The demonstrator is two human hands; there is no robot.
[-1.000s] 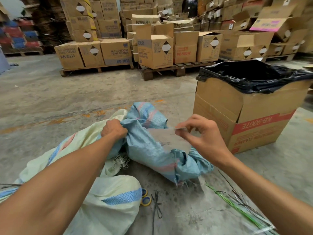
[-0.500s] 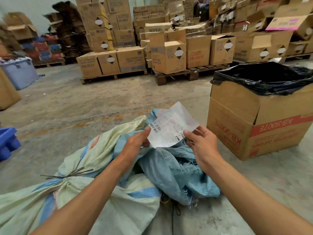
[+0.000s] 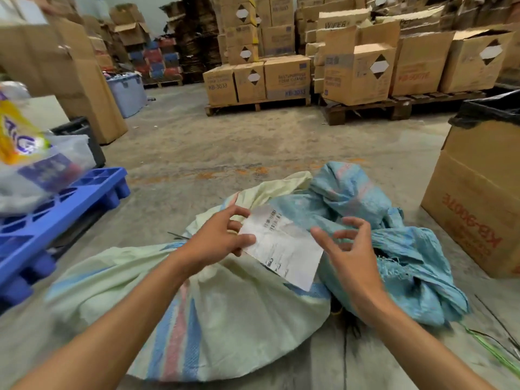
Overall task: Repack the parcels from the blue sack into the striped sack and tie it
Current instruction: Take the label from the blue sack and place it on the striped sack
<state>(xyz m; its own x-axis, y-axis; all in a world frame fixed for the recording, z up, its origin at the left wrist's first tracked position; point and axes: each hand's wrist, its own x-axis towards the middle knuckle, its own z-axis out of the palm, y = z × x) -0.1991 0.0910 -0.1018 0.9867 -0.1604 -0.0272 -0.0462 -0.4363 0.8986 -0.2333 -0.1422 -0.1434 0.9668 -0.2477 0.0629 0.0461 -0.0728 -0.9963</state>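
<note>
A pale cream sack with blue and red stripes [image 3: 225,319] lies full on the concrete floor in front of me, its neck bunched near my left hand. A crumpled, mostly flat blue sack [image 3: 365,220] lies to its right. My left hand [image 3: 219,237] pinches the edge of a white printed label sheet [image 3: 284,246] over the striped sack. My right hand [image 3: 349,249] hovers just right of the sheet, fingers loosely spread, holding nothing. No parcels are visible.
A large cardboard box lined with a black bag [image 3: 484,198] stands at the right. A blue plastic pallet [image 3: 56,204] with bagged goods [image 3: 33,164] sits at the left. Green and black ties [image 3: 495,347] lie on the floor lower right. Boxes on wooden pallets [image 3: 259,102] stand behind.
My right hand let go of the label sheet and my left hand now holds it alone, lower over the striped sack. The view swung left, showing the blue pallet.
</note>
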